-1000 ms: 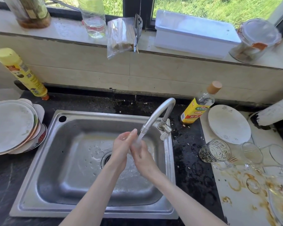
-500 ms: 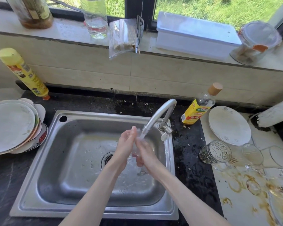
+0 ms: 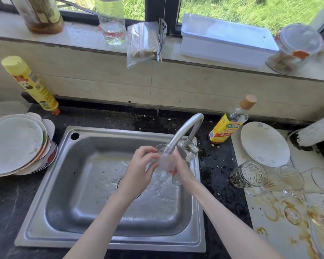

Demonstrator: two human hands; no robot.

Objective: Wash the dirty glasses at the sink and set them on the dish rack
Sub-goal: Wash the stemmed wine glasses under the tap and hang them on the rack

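**Rinsing a glass under the tap**

Sunlit kitchen, dark stone tabletop [image 3: 219, 176], steel sink [image 3: 108, 217] set into it. Being held under the faucet [image 3: 183, 131], directly at the spout: one clear glass [image 3: 164, 161], tilted, mouth toward the stream so water is running through it and splashing down by the drain. Gripping from the left, the left hand [image 3: 138, 171], fingers curled round the glass wall, thumb over the rim side. Clamping from the right, the right hand [image 3: 181, 167], fingers wrapped under the base, apparently steadying it against the flow. Both forearms reaching in from the bottom edge, converging over the basin, wrists slightly bent down.

Waiting to the right, on a stained white board [image 3: 281, 230]: a patterned tumbler [image 3: 248, 174] and two plain glasses [image 3: 292, 177] lying on their sides, still looking dirty. Beyond those, a white plate [image 3: 264, 144] and a yellow-labelled bottle [image 3: 228, 124]. Stacked at far left, plates [image 3: 15, 144]. No dish rack clearly showing.
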